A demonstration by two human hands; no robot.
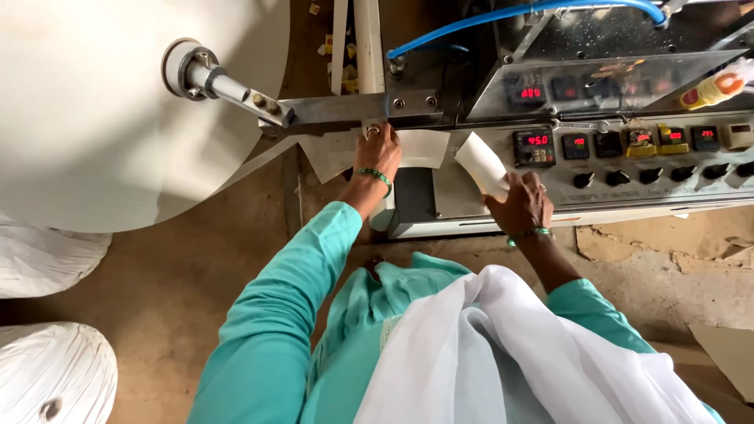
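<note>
Left hand: my left hand (379, 149) is raised to the underside of the steel bar (357, 110) at the machine's front edge. The fingers are curled narrow against the white paper web (420, 148) that hangs there. I cannot tell whether they pinch the paper or only press on it. A ring and a green bangle show on this hand.

Right hand: my right hand (522, 206) is closed on a folded white paper piece (481, 163). The piece stands up and tilts left out of the grip, just in front of the control panel (628, 161).

Paper web: it runs from the large white paper roll (86, 118) at upper left, under the steel bar, to the machine's front face. My left hand touches it near the bar.

Roll shaft: a metal shaft (228, 85) sticks out of the roll's centre and meets the left end of the steel bar.

Control panel: it lies along the machine's right side, with red digital readouts above a row of black knobs (652, 176). My right hand is just beside its left end.

Blue hose: a blue hose (518, 14) curves over the top of the machine.

Floor: two further white paper rolls (55, 369) lie at the lower left on the bare floor (173, 283), well apart from both hands.

Clothing: teal sleeves and a white scarf (503, 345) fill the lower centre.
</note>
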